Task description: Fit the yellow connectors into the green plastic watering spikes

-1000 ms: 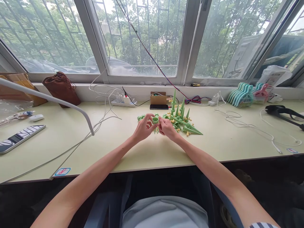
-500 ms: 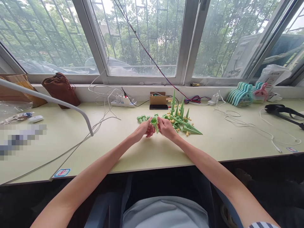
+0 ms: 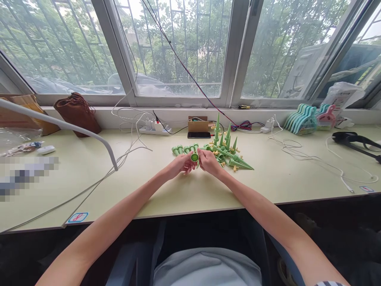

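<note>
A row of wide windows [image 3: 178,51] with grey metal frames [image 3: 235,47] runs across the room above a pale yellow-green counter [image 3: 178,194]. Daylight comes through the hazy glass and puts a soft sheen on the countertop. Outside, dark bars [image 3: 184,39] stand in front of leafy green trees [image 3: 268,55], and a large pale casing [image 3: 306,67] shows beyond the right-hand panes. A white ledge [image 3: 175,111] lies under the frames, along the counter's back edge. Small blue-bordered stickers [image 3: 77,217] mark the front edge at left and right. Below, a blue-grey chair [image 3: 123,258] sits in deep shadow, where the floor is too dark to make out.
</note>
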Demonstrator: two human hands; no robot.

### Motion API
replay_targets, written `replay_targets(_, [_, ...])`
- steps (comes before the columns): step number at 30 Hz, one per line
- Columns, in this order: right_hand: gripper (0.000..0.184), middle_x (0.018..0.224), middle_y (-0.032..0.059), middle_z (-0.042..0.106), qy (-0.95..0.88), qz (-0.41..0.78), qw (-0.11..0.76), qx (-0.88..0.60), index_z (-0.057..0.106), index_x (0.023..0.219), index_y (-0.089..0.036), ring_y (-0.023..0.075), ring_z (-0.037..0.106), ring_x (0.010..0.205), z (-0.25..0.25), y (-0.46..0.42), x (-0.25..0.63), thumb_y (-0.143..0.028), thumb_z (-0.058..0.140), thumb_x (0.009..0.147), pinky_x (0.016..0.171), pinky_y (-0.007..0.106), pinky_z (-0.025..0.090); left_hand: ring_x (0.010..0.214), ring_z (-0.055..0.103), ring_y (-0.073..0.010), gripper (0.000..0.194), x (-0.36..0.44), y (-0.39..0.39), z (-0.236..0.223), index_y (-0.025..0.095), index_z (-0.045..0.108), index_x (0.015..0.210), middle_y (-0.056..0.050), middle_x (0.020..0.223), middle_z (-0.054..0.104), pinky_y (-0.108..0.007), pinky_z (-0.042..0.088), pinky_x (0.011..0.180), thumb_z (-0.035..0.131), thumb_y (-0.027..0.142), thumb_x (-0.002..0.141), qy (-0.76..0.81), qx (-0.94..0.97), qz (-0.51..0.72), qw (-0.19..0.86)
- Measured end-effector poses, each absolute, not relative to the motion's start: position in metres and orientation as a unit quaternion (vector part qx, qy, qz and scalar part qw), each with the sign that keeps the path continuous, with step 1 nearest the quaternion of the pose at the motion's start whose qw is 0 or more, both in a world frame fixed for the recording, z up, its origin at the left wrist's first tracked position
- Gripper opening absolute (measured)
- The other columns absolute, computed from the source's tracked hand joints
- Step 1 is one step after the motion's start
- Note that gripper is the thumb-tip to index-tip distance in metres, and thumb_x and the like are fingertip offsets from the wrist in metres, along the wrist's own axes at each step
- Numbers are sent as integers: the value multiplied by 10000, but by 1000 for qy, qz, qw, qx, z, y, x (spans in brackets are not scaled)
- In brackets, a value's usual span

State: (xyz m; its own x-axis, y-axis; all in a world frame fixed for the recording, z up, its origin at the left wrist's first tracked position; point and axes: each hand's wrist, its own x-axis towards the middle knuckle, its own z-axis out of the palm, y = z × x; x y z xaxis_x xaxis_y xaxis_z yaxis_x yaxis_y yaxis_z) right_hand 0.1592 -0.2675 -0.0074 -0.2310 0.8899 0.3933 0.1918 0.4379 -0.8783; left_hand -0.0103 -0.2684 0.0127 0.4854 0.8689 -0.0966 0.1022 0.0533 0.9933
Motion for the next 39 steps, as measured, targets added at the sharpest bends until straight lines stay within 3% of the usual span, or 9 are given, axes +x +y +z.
replay_targets(4, [615,464,-30,377,-691,364,473,-407,341,599,-235,121,395,455,-7,-269,160,-766,370,908,475,271,320,480,500,-88,566,-13,-270,14,128,624,714,-61,674,626,-206,379,415,670,686,792,379,650,334,567])
replay_targets(9, [589,445,-51,313,-692,370,460,-416,319,606,-239,112,358,427,-11,-264,161,-731,377,925,460,265,296,462,496,-84,510,-14,-272,14,161,543,654,10,539,522,-206,391,430,734,618,776,375,703,356,488])
replay_targets(18, [594,450,-30,365,-703,359,443,-425,320,569,-233,108,349,432,-15,-261,162,-689,377,946,460,263,285,520,543,-111,380,-11,-271,6,179,618,806,3,660,559,-216,422,403,760,530,770,368,748,385,395])
replay_targets(27, [612,431,-33,333,-697,353,453,-430,278,529,-238,94,309,411,-14,-259,162,-677,392,940,442,261,266,655,522,-125,235,-15,-269,1,204,663,801,-58,872,574,-273,476,620,611,401,918,302,853,408,121])
replay_targets(34, [610,449,-37,331,-675,354,482,-433,324,562,-237,101,331,419,-10,-259,161,-714,379,938,435,259,283,644,569,-111,255,-8,-269,2,207,665,896,-39,910,571,-244,475,582,653,462,889,356,816,436,136])
replay_targets(39, [588,471,-26,342,-662,339,506,-437,342,574,-235,113,346,436,-8,-258,162,-672,376,966,443,279,286,596,589,-95,380,-5,-268,4,211,617,1036,-22,921,601,-226,472,550,660,546,864,397,775,449,200])
